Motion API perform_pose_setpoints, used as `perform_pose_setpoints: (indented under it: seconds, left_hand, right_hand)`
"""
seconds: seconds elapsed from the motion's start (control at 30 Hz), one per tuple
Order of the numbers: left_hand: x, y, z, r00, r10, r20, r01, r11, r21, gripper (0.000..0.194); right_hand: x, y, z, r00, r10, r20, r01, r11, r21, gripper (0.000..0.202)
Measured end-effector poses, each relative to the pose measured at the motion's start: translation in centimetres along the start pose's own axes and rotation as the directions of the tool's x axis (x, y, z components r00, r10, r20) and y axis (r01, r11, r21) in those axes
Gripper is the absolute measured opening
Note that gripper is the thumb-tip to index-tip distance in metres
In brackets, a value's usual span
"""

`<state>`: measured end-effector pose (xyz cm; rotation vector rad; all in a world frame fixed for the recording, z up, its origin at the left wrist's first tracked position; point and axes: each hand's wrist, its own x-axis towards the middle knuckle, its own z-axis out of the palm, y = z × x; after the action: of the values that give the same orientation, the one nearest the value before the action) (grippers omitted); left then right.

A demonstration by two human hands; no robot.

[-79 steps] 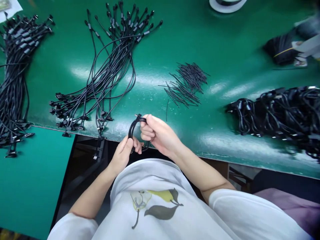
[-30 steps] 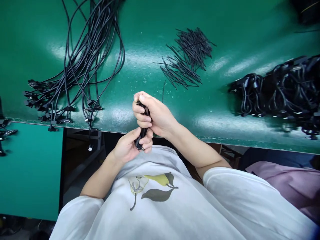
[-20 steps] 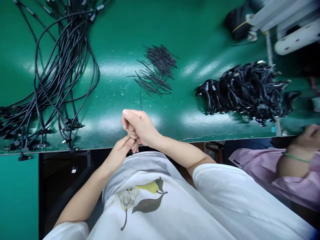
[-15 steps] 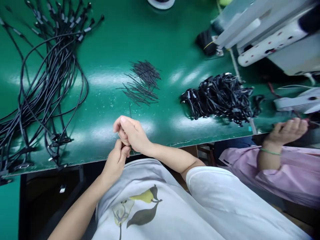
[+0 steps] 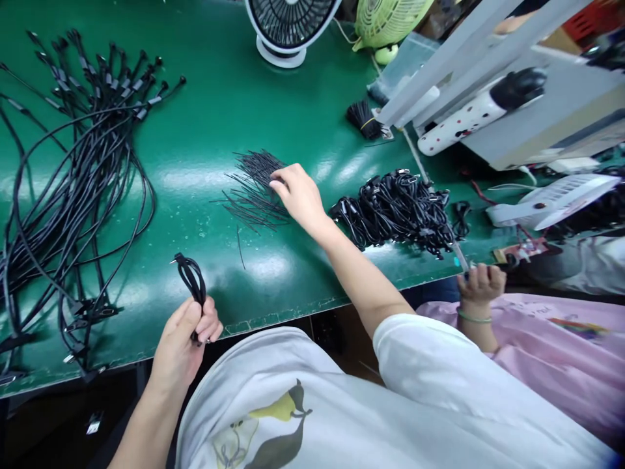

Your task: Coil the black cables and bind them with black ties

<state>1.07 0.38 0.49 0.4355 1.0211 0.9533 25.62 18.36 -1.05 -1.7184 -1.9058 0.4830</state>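
Green paint covers the tabletop point(image 5: 322, 98), glossy under the lamps, and a coiled black cable point(image 5: 193, 277) stands just above its near edge, gripped in the left hand point(image 5: 185, 332). The left fingers point(image 5: 209, 319) are closed round the lower part of the loops, with a plug poking out at the top. No strip shows round the coil. Over at the pile of thin black strips point(image 5: 254, 166), the right hand point(image 5: 300, 195) reaches in at the right side, thumb and forefinger curled close together; whether they pinch a strip, I cannot tell.

To do this well, I would keep the left grip firm but not crushing, so that the loops lie even and do not spring apart. On the right, a light pinch at the thin margin of the pile should lift one strip cleanly; digging into the thick part would probably drag several along. The stray strip point(image 5: 240, 247) lying alone nearer the body looks the easiest to take singly.

As for writing, little can be made out. The white bottle point(image 5: 461, 124) carries red dots and a small dark figure, but no name I can read. Faint lettering on the pink shirt point(image 5: 537, 352) at the right is too small. Grey sleeves on the loose cables point(image 5: 97, 140) show no legible print, and I find no brand on the white fan point(image 5: 291, 19).
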Motion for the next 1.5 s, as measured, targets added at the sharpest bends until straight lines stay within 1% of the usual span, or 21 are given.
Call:
perform_pose_setpoints:
  seconds: [0.07,0.13,0.23,0.3,0.43,0.47,0.53,0.57,0.63,0.67,0.7,0.73,0.83,0.9,0.97,1.03,1.07,1.13,1.23,1.37,1.5]
  left_hand:
    - [0.5,-0.1,0.1,0.999,-0.026,-0.029,0.025,1.000,-0.016,0.037]
    - [0.9,-0.4,0.3,0.998,-0.036,-0.050,0.035,0.999,-0.034,0.038]
    - [1.2,-0.5,0.5,0.998,-0.023,-0.066,0.018,0.997,-0.069,0.036]
    - [1.1,-0.5,0.5,0.998,-0.019,-0.058,0.015,0.997,-0.077,0.035]
    - [1.0,-0.4,1.0,1.000,0.008,-0.021,-0.008,0.999,-0.043,0.031]
    - [1.0,-0.4,1.2,1.000,0.021,-0.004,-0.022,0.999,-0.035,0.029]
    - [1.1,-0.3,1.8,0.998,0.041,0.047,-0.040,0.999,-0.029,0.031]
    - [1.2,-0.2,2.1,0.996,0.047,0.073,-0.045,0.999,-0.027,0.035]
    - [1.7,-0.4,2.3,0.993,0.064,0.097,-0.062,0.998,-0.017,0.042]
    - [1.9,-0.5,2.3,0.992,0.085,0.092,-0.085,0.996,-0.003,0.042]
    - [2.2,-0.8,2.1,0.990,0.118,0.077,-0.119,0.993,0.018,0.041]
    - [2.4,-1.1,1.8,0.986,0.160,0.052,-0.162,0.986,0.044,0.039]
    - [2.7,-1.9,0.8,0.960,0.278,-0.034,-0.272,0.955,0.121,0.034]
    - [2.5,-2.0,0.4,0.942,0.326,-0.080,-0.304,0.930,0.208,0.031]
    - [2.1,-1.7,0.2,0.917,0.381,-0.116,-0.323,0.882,0.344,0.026]
    - [1.8,-1.3,0.0,0.897,0.424,-0.128,-0.325,0.826,0.461,0.014]
    - [1.6,-1.1,-0.1,0.901,0.419,-0.115,-0.317,0.814,0.486,0.011]
    - [1.4,-0.8,-0.4,0.939,0.339,-0.053,-0.279,0.845,0.456,0.018]
    - [1.3,-0.6,-0.8,0.989,0.134,0.062,-0.146,0.954,0.261,0.022]
    - [1.4,-0.5,-1.1,0.989,-0.037,0.141,0.031,0.999,0.043,0.031]
    - [1.1,-0.6,-1.3,0.975,-0.126,0.185,0.136,0.990,-0.043,0.036]
  right_hand:
    - [2.0,2.4,0.3,0.999,0.039,0.001,-0.038,0.973,-0.227,0.022]
    - [2.7,3.7,0.9,0.999,0.018,0.028,-0.007,0.942,-0.335,0.020]
    - [2.7,4.4,1.4,1.000,-0.007,0.003,0.008,0.926,-0.378,0.021]
    - [2.6,4.4,1.0,0.999,-0.020,-0.040,0.004,0.931,-0.364,0.023]
    - [1.4,2.7,-0.8,0.990,-0.066,-0.124,0.020,0.942,-0.336,0.022]
    - [0.6,1.7,-1.2,0.993,-0.078,-0.094,0.042,0.940,-0.337,0.022]
    - [-1.9,-0.8,-1.3,0.985,-0.156,0.079,0.173,0.933,-0.315,0.020]
    - [-3.5,-2.1,-1.1,0.950,-0.234,0.205,0.284,0.922,-0.265,0.019]
    - [-6.8,-4.5,-0.4,0.801,-0.421,0.424,0.499,0.862,-0.087,0.016]
    - [-8.3,-5.4,0.0,0.720,-0.499,0.482,0.571,0.821,-0.003,0.015]
    - [-9.5,-6.1,0.5,0.668,-0.551,0.499,0.617,0.786,0.041,0.015]
    - [-10.5,-6.6,0.9,0.651,-0.582,0.487,0.649,0.759,0.040,0.017]
    - [-11.6,-7.3,1.8,0.649,-0.661,0.376,0.737,0.670,-0.094,0.023]
    - [-11.2,-7.8,1.9,0.592,-0.740,0.318,0.803,0.577,-0.151,0.025]
    - [-10.5,-8.4,1.8,0.489,-0.828,0.274,0.872,0.464,-0.157,0.025]
    - [-9.8,-9.0,1.5,0.340,-0.906,0.253,0.939,0.312,-0.144,0.023]
    - [-9.5,-9.2,1.3,0.265,-0.930,0.253,0.962,0.237,-0.139,0.023]
    - [-9.2,-9.6,1.1,0.162,-0.945,0.284,0.983,0.128,-0.134,0.023]
    - [-9.3,-10.0,0.9,0.083,-0.931,0.355,0.991,0.039,-0.128,0.023]
    - [-9.4,-10.6,0.3,-0.030,-0.908,0.418,0.980,-0.109,-0.167,0.027]
    - [-9.5,-11.3,0.0,-0.082,-0.854,0.513,0.967,-0.193,-0.167,0.027]
